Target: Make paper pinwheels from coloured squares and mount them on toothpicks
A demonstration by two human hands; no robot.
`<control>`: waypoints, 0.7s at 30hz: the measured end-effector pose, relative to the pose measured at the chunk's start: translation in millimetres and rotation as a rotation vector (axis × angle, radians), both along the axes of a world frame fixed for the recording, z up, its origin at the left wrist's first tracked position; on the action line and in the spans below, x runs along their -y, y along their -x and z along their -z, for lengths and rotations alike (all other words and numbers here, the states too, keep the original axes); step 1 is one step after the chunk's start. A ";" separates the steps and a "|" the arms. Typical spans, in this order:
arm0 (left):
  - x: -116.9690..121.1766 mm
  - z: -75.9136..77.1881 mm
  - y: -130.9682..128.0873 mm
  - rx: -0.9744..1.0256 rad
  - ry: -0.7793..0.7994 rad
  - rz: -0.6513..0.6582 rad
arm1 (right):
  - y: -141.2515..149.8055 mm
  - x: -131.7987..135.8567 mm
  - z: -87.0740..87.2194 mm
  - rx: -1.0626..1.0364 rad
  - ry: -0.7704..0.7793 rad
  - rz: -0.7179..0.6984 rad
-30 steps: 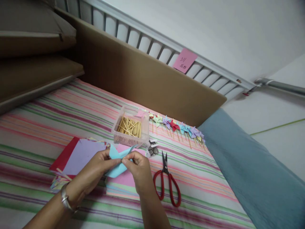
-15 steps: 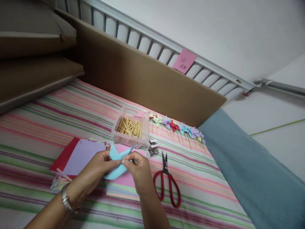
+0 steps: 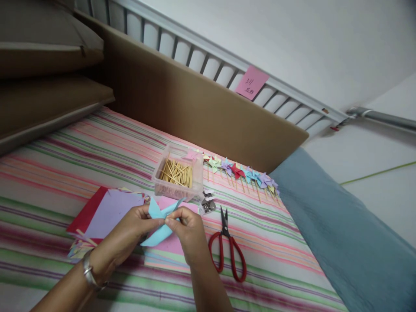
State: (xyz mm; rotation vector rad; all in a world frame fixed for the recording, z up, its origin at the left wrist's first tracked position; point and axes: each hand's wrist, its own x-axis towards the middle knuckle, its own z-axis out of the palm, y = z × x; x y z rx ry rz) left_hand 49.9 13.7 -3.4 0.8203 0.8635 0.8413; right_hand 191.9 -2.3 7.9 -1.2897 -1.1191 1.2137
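A light-blue paper pinwheel (image 3: 160, 235) is held between my two hands, its folded points spread out. My left hand (image 3: 139, 223) pinches it from the left, thumb near the centre. From the right, my right hand (image 3: 188, 232) closes thumb and fingertips on the pinwheel's middle; whether a small pin is between them I cannot tell. Under it lies a stack of coloured paper (image 3: 167, 255), pink on top. Left of my hands is another pile with a purple sheet (image 3: 113, 212) and a red one. Red-handled scissors (image 3: 225, 247) rest to the right, blades pointing away.
Behind my hands stands a clear plastic box (image 3: 159, 186) of thin wooden sticks. Small metal pins in a packet (image 3: 208, 203) lie beside it. A row of finished pinwheels (image 3: 238, 170) runs along a brown board (image 3: 195, 108). Cushions (image 3: 48, 104) are stacked at left.
Almost nothing differs. Both hands keep their pinch on the pinwheel, and its lower point has tipped very slightly to the left.
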 end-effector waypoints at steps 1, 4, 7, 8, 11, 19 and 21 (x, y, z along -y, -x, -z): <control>0.2 0.4 0.0 0.003 -0.001 0.001 | 0.0 -0.1 -0.1 0.004 0.000 -0.001; 1.0 1.4 0.0 0.007 -0.005 -0.001 | 0.0 -0.4 -0.2 0.019 -0.004 -0.001; 1.5 1.4 -0.4 0.004 0.001 -0.007 | 0.4 -0.1 -0.2 0.030 0.003 0.001; 1.7 1.1 -0.6 0.000 0.009 -0.008 | 0.6 0.2 -0.4 0.031 0.009 0.001; 2.0 0.2 -1.3 -0.013 0.024 -0.011 | 1.4 0.9 -1.5 0.049 0.011 0.004; 1.4 -1.7 -2.3 0.038 0.003 -0.053 | 1.6 0.3 -2.3 0.146 -0.060 0.011; 1.5 -2.5 -2.3 0.025 -0.021 -0.072 | 1.9 0.4 -2.2 0.169 -0.090 0.009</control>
